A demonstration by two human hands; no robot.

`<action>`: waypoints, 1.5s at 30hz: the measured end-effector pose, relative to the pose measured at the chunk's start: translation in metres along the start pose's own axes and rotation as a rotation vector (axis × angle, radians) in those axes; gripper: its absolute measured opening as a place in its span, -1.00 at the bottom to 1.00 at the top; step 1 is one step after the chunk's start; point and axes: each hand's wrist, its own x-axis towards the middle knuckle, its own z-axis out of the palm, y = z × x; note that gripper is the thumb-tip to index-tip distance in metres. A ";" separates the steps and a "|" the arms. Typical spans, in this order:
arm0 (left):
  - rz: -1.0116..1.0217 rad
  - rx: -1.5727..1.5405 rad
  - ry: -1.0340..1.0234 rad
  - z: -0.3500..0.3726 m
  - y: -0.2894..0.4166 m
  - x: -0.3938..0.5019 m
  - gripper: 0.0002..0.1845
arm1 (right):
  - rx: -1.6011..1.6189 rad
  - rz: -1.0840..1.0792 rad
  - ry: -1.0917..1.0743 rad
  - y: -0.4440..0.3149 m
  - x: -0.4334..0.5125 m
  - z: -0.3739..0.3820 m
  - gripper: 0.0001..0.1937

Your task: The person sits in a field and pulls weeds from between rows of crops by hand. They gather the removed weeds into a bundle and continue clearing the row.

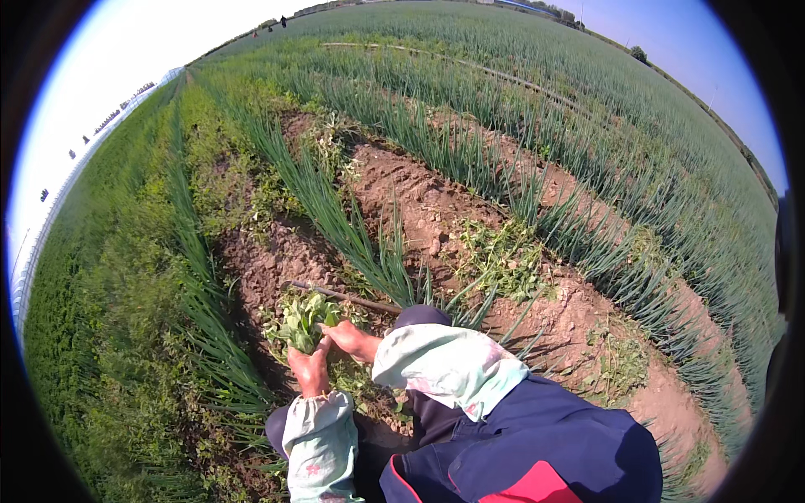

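A bunch of leafy green weeds (305, 322) is held low over the soil furrow in front of my knees. My left hand (309, 370) grips it from below, with the thumb up against the stems. From the right, my right hand (352, 340) meets the same bunch, its fingertips at the leaves near my left thumb. The leaves partly hide the fingers of both hands. Just beyond the hands, a thin wooden handle (343, 295) lies across the furrow, one end hidden behind my knee (422, 315).
Green onion rows (352, 232) run beside the furrow on both sides. Wilted weeds (506, 258) lie heaped on the bare soil ridge (415, 195) to the right. Dense weeds (119, 352) cover the left. A long pipe (478, 66) crosses the rows farther off; distant people (283, 22) are tiny.
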 end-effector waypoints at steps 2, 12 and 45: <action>0.007 0.159 0.000 -0.002 0.002 0.035 -0.59 | -0.023 -0.004 -0.077 -0.026 0.021 0.002 -0.70; -0.184 -0.149 0.310 -0.033 -0.024 0.143 -0.62 | 0.054 -0.184 -0.209 -0.076 0.112 0.007 -0.59; -0.280 -0.090 -0.019 0.005 -0.026 0.166 -0.71 | 0.424 -0.043 0.007 -0.076 0.129 -0.010 -0.79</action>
